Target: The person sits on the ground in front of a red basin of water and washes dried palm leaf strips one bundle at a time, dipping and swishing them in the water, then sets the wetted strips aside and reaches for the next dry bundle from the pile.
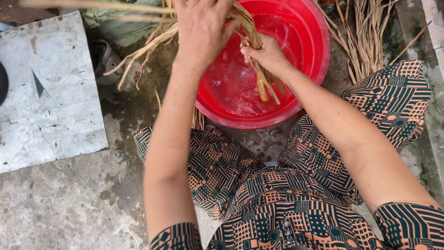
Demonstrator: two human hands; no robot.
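Gripping one fibre bundle (252, 44) — two hands (203, 30).

Tight over the red basin (309, 69): both hands and the bundle of dried stalks (259, 69) filling its near half, open water only toward the far right wall. More stalks (365, 37) crowding the right flank, knees hemming the near rim. Wide open concrete floor (69, 203) left, past the pale slab (51, 106) and grey shoe (104, 60).
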